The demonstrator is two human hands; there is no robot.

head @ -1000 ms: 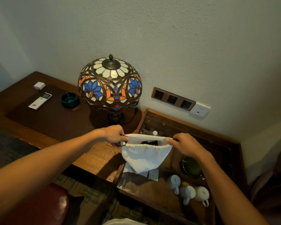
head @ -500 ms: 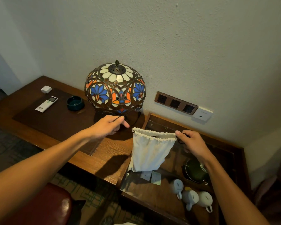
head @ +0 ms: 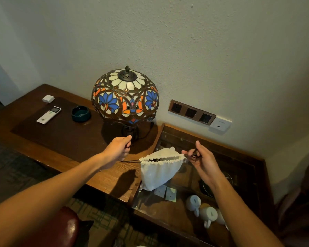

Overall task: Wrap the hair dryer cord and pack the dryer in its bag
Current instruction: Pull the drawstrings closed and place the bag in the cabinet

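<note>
small white gathered-cloth drawstring bag (head: 160,171) hangs between my hands over the glass-topped wooden cabinet (head: 246,163), mouth nearly shut, long axis left-right. left hand (head: 117,151) and right hand (head: 202,160) each pinch a dark cord end, pulling outward; dryer presumably inside, can't see it.

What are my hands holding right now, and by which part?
Both hands hold the white drawstring bag by its dark drawstrings: the left hand pinches the cord on the left side, the right hand the cord at the right of the mouth.

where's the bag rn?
Head view, centre-right: the bag hangs between the left hand and right hand, below the lamp.
</note>
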